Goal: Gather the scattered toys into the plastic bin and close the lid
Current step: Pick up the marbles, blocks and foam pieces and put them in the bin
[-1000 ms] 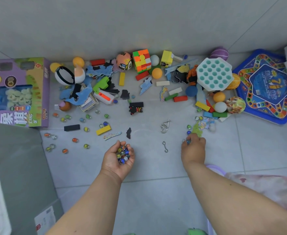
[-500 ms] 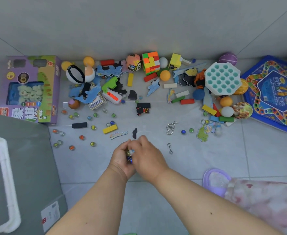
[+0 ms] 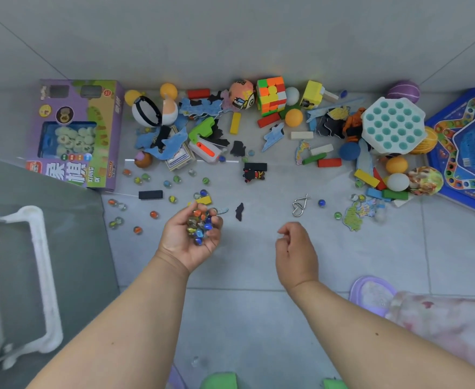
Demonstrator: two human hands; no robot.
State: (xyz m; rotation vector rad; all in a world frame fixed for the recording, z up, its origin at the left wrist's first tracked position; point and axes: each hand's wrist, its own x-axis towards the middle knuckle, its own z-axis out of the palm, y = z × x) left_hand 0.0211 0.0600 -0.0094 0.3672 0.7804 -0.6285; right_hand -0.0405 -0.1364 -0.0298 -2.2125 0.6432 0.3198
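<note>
- The left hand is cupped palm up, its fingers curled round a heap of marbles.
- The right hand hangs above the floor at about 3 o'clock from the left one; its fingers are loosely curled and hold nothing.
- The step in hand, I think, is collecting marbles.
- Loose ones lie at 10 o'clock, and a blue marble at 1 o'clock of the right hand.
- The plastic bin stands at 9 o'clock (only partly in view).
- Next move calls for picking carefully, keeping the full palm level.
</note>
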